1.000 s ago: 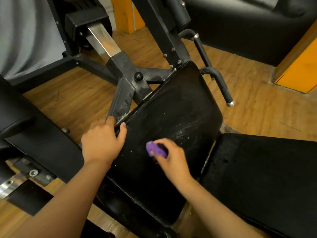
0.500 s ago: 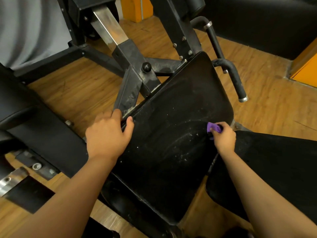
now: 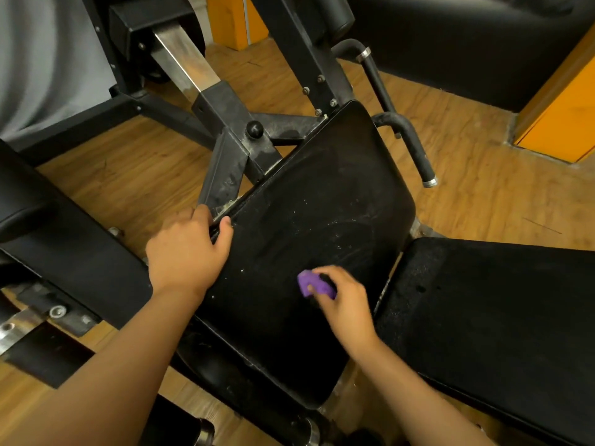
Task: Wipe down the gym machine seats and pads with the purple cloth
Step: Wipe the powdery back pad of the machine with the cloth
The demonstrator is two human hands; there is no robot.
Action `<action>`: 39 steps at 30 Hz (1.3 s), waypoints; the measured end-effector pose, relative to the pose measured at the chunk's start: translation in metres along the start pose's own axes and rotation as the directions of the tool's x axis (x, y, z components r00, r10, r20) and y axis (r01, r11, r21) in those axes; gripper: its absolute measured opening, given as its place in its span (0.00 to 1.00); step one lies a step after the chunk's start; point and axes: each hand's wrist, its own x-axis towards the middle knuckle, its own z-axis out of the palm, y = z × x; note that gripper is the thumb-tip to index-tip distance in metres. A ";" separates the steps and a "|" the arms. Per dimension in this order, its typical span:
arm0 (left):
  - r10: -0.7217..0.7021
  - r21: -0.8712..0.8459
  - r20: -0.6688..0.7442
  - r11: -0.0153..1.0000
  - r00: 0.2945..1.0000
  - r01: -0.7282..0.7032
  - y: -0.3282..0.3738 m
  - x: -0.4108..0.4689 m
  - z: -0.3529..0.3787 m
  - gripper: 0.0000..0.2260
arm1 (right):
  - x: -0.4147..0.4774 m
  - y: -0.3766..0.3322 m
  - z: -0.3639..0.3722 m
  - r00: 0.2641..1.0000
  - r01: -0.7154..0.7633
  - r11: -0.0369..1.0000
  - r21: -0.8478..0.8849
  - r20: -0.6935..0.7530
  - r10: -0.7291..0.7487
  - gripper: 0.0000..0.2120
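A black machine seat pad [image 3: 322, 201], dusty with white specks, fills the middle of the head view. My right hand [image 3: 346, 305] holds a bunched purple cloth [image 3: 310, 283] pressed on the pad's lower middle. My left hand [image 3: 186, 252] grips the pad's left edge, fingers curled over the rim and thumb on top. A second black pad [image 3: 489, 317] lies to the right of the seat.
The black steel frame [image 3: 231, 146] with a chrome post [image 3: 180, 56] rises behind the seat. A black handle bar [image 3: 409, 140] sticks out at the seat's right. Another black pad [image 3: 58, 239] lies at left. Wooden floor [image 3: 483, 194] surrounds it, with orange posts [image 3: 560, 117] beyond.
My right hand swept the purple cloth out to the seat's right edge and back left to its lower middle. My left hand stayed on the left edge.
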 end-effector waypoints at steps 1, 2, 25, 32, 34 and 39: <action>0.000 0.001 0.000 1.000 1.000 0.000 0.000 0.000 0.000 0.14 | 0.013 0.010 -0.006 0.998 -0.012 1.000 -0.020 -0.067 0.010 0.11; 0.000 0.005 0.001 1.000 1.000 0.000 -0.001 0.000 0.001 0.15 | 0.028 0.021 -0.013 0.990 -0.045 0.998 -0.048 -0.138 0.038 0.10; -0.001 0.003 0.001 1.000 1.000 0.001 0.000 -0.001 -0.001 0.16 | -0.031 0.027 0.005 0.980 -0.180 0.983 0.041 -0.084 0.183 0.11; 0.012 0.014 -0.012 1.000 1.000 -0.012 -0.001 0.001 0.002 0.16 | 0.065 0.095 -0.059 0.892 -0.416 0.883 -0.217 -0.289 0.349 0.09; 0.011 0.026 -0.014 1.000 1.000 -0.011 -0.001 0.001 0.002 0.16 | 0.079 0.095 -0.061 0.838 -0.492 0.848 -0.198 -0.371 0.400 0.09; 0.027 0.032 -0.017 0.999 0.999 -0.026 -0.001 0.002 0.003 0.16 | 0.053 0.069 -0.036 0.802 -0.479 0.877 -0.017 -0.415 0.430 0.09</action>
